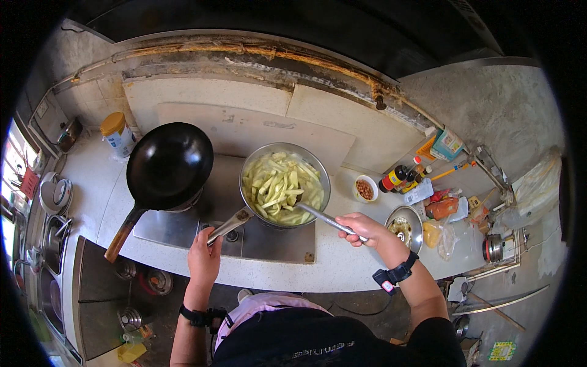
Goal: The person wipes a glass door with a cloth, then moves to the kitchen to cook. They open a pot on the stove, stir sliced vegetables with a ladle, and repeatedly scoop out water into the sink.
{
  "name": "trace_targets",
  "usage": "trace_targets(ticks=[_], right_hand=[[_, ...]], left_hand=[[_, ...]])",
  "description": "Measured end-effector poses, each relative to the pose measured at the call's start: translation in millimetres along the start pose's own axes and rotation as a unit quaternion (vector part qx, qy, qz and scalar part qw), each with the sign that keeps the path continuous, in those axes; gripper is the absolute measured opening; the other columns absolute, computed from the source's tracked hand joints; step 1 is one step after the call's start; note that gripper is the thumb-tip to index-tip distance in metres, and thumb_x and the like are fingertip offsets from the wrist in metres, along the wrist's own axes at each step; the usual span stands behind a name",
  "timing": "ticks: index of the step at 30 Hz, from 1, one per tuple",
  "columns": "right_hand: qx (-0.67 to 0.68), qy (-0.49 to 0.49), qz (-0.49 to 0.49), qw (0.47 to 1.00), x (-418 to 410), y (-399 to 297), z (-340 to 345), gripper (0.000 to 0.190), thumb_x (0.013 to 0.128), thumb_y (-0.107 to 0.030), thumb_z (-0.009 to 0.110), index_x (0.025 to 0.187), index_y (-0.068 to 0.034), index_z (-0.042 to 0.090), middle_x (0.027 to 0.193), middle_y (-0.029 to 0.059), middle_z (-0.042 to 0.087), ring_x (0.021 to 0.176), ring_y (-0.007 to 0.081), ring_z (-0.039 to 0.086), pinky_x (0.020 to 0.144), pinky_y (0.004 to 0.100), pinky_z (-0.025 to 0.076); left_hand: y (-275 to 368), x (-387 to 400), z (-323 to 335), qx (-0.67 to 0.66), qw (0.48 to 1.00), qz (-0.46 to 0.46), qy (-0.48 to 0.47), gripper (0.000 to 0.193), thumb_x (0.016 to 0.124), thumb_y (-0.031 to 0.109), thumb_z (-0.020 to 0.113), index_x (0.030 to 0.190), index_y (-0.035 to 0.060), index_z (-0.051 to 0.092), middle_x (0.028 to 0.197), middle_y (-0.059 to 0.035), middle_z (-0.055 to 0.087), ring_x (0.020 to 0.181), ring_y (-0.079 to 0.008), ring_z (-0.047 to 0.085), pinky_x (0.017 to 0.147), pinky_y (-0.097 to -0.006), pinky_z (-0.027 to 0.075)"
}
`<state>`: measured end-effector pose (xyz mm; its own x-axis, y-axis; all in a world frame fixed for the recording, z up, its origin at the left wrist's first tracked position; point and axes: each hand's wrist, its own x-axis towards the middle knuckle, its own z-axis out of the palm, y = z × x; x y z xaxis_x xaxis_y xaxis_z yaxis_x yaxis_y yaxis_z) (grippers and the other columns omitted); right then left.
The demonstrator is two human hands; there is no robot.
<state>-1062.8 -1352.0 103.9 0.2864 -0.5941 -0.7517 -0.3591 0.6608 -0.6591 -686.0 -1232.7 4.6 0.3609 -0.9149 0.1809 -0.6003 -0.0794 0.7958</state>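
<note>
My left hand (204, 253) grips the metal handle (229, 225) of a steel pan (326, 192) on the right side of the gas stove. Pale green vegetable strips (275, 181) lie heaped in liquid inside the pan. In my right hand (358, 229) is the handle of a metal ladle or spatula (323, 216). Its working end is down among the strips near the pan's right front, so its shape is hidden. To the left, a black wok (169, 165) with a wooden handle (123, 235) rests tilted on the other burner, apart from both hands.
Right of the stove stand a white bowl of peanuts (365, 189), sauce bottles (393, 178), a metal bowl (418, 219) and plastic food bags (442, 236). A yellow-lidded tub (118, 133), stacked bowls (55, 192) and a sink (56, 238) are at left. A dark range hood (275, 23) hangs above.
</note>
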Motion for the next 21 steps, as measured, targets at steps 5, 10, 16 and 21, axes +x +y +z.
trace_targets(ticks=[5,10,16,21], right_hand=[[-0.066,0.067,-0.061,0.994,-7,-9,-8,0.028,0.1,-0.034,0.05,0.098,-0.006,0.054,0.072,0.0015,0.054,0.045,0.0045,0.043,0.036,0.022,0.034],[-0.204,0.2,-0.106,0.953,-19,-22,-12,0.035,0.098,-0.033,0.052,0.114,-0.002,0.058,0.068,0.0042,0.056,0.048,0.0097,0.049,0.042,0.0278,0.041],[-0.464,0.317,-0.254,0.788,-70,-32,-15,0.036,0.091,-0.025,0.062,0.122,-0.007,0.062,0.078,0.0161,0.066,0.066,0.0243,0.062,0.063,0.0343,0.048],[-0.577,0.256,-0.267,0.728,-111,-25,-6,0.036,0.09,-0.033,0.061,0.122,-0.016,0.064,0.091,0.0165,0.068,0.08,0.0356,0.065,0.072,0.043,0.051]], left_hand=[[-3,0,1,0.015,1.0,0.024,0.008,0.029,0.088,0.018,0.067,0.112,0.0055,0.058,0.099,-0.0172,0.065,0.077,-0.0339,0.064,0.066,-0.0378,0.052],[-1,0,0,0.0,1.0,0.011,0.0,0.029,0.089,0.018,0.067,0.112,0.005,0.058,0.1,-0.0177,0.064,0.078,-0.0338,0.064,0.067,-0.0377,0.052],[1,1,-1,-0.002,1.0,-0.001,-0.006,0.028,0.089,0.018,0.067,0.113,0.005,0.058,0.1,-0.0175,0.064,0.077,-0.0329,0.065,0.067,-0.0371,0.052],[1,0,0,-0.005,1.0,-0.007,-0.004,0.028,0.089,0.018,0.067,0.112,0.0054,0.059,0.101,-0.0167,0.065,0.077,-0.0324,0.065,0.068,-0.0375,0.052]])
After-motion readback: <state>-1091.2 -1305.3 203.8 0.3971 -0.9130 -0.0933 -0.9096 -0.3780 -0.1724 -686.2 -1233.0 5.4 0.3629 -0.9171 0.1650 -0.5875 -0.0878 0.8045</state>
